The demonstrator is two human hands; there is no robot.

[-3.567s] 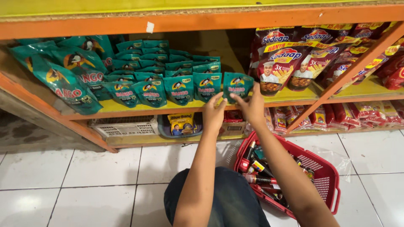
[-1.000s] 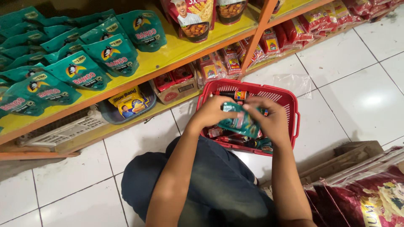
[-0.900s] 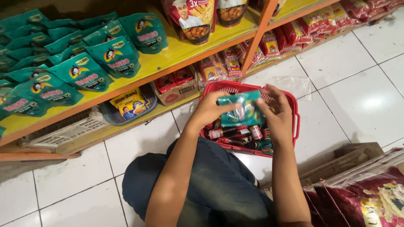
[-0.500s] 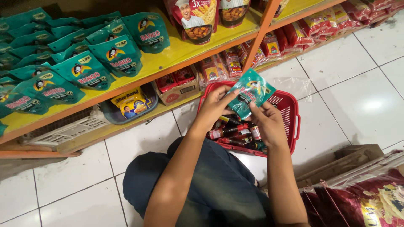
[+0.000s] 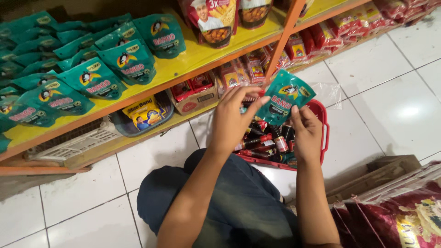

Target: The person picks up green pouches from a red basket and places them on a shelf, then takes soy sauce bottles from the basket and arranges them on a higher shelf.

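I hold a teal pouch with both hands above a red shopping basket. My left hand pinches the pouch's left edge, my right hand grips its lower right side. Inside the basket lie several dark sauce bottles with red caps. Matching teal pouches stand in rows on the yellow shelf at the upper left. My knee in blue jeans fills the lower centre.
Orange shelf uprights cross the rack. Red snack packs stand beside the pouches. On the bottom shelf sit a white wire basket, a tub with a yellow pack and small red packets. Large sacks and a wooden crate lie at the right.
My hands have lifted a teal pouch out of the red basket and raised it toward the shelf. Earlier I was placing pouches on the shelf.
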